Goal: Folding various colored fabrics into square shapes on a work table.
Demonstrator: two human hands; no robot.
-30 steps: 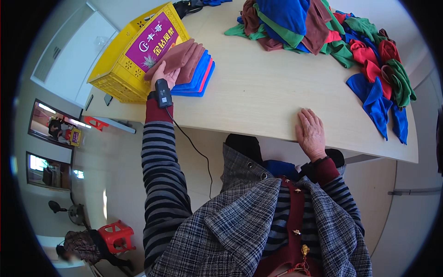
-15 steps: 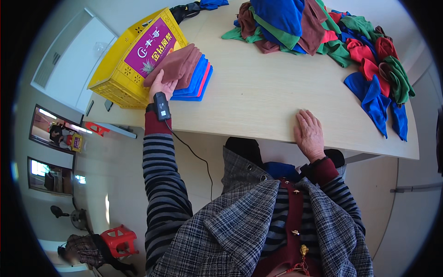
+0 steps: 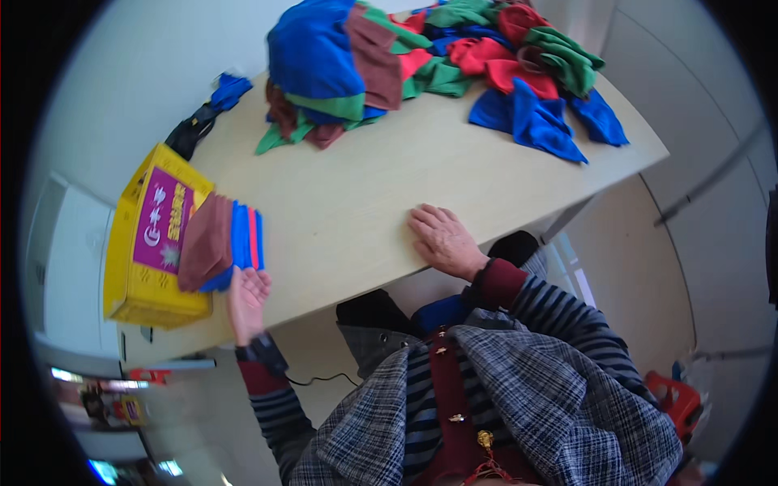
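Note:
A stack of folded cloths stands beside the yellow crate, brown cloths [image 3: 208,245] on top and blue [image 3: 241,235] and red [image 3: 253,240] ones below. My left hand [image 3: 248,298] is at the near end of this stack, palm turned up and fingers slightly curled but apart. Nothing shows in its palm; whether its fingertips touch the blue cloth I cannot tell. My right hand [image 3: 446,240] lies flat on the tabletop near the front edge, fingers stretched out and holding nothing.
The yellow crate [image 3: 158,306] with a purple panel stands at the table's left end. Loose blue, green, red and brown cloths [image 3: 316,61] are heaped along the far side. More crumpled cloths [image 3: 527,121] lie at the far right. The pale table [image 3: 348,194] has its front edge before my body.
The view has turned toward the right, shifting the whole scene. My left hand has come off the brown cloths and now lies palm up at the stack's near end. My right hand stays on the table.

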